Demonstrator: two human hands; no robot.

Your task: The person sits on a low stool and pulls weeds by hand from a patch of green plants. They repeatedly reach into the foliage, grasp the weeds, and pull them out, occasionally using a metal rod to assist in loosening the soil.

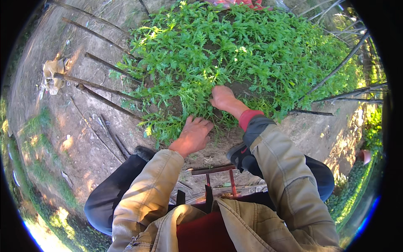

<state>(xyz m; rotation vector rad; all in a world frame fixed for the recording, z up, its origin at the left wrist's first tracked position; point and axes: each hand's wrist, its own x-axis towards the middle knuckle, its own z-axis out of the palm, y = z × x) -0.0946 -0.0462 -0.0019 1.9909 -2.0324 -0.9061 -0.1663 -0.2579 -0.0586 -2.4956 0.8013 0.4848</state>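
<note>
A dense bed of green leafy plants (267, 44) with lobed, toothed leaves grows from brown soil before me. My left hand (193, 135) is palm down at the near edge of the bed. Its fingers are spread and touch the leaves, and nothing shows in its grasp. Farther in and to the right, my right hand (224, 98) reaches down among the stems with its fingers curled. Its fingertips are hidden, so I cannot tell whether it grips a stem. Bare soil (244, 88) shows beside it.
Wooden stakes (110, 66) slant along the bed's left side, and bent poles (340, 66) stand at its right. Loose sticks (111, 135) lie near my left shoe (144, 153). Between my legs is a red metal frame (233, 182). A crumpled plastic bag (53, 75) lies far left.
</note>
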